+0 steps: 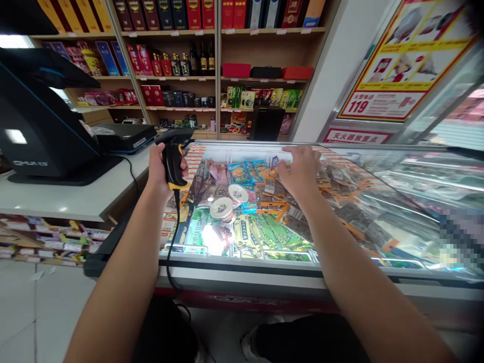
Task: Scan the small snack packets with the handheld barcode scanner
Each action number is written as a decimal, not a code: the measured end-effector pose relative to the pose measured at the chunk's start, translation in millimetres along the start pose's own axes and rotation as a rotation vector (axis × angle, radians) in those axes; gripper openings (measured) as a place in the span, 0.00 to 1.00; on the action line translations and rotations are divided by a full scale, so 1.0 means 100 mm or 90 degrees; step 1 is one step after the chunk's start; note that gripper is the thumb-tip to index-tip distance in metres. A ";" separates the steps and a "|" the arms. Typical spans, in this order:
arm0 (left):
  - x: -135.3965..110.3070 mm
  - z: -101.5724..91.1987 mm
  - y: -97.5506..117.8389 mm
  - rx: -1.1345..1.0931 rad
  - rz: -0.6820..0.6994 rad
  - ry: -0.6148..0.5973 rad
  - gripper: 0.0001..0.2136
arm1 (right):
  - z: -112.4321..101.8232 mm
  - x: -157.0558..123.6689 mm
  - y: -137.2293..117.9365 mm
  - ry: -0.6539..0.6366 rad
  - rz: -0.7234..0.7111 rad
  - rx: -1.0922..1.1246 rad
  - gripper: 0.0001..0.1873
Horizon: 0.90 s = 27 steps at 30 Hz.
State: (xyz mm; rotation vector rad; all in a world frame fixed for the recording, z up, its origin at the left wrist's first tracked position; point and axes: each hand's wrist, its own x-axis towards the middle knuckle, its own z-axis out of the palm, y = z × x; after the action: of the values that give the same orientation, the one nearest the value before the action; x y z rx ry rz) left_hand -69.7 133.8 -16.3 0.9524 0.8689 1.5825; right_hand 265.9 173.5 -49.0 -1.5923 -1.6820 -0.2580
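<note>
My left hand [161,169] grips a black and yellow barcode scanner [174,154] by its handle, held above the left end of a chest freezer [242,275]. Its black cable [172,242] hangs down over the freezer's front. My right hand [300,169] lies flat, fingers spread, on the freezer's sliding glass lid [381,201] near the far edge. Under the hands the freezer holds several packaged ice creams [264,234] and round tubs [222,207].
A white counter [71,199] on the left carries a black register screen [38,116] and a flat black device [123,136]. Wooden shelves [215,75] of boxes and bottles line the back wall. A poster [408,60] hangs at the right. Small goods fill a rack [49,239] under the counter.
</note>
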 end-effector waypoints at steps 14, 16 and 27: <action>0.16 -0.42 0.12 0.022 0.153 0.386 0.23 | 1.23 -0.66 -2.17 -0.508 -0.171 0.131 0.30; 0.18 -0.40 0.08 0.016 0.154 0.360 0.24 | 1.20 -0.60 -2.19 -0.550 -0.157 0.160 0.22; -0.03 0.10 -0.12 -0.018 0.044 0.023 0.25 | 0.48 -0.14 -0.97 -0.353 0.114 0.408 0.16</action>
State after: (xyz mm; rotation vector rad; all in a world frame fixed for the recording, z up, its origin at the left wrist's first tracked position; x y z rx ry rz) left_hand -55.2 133.9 -23.1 0.9461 0.8436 1.6714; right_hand 156.8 174.2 -55.0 -1.3567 -1.7467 0.8069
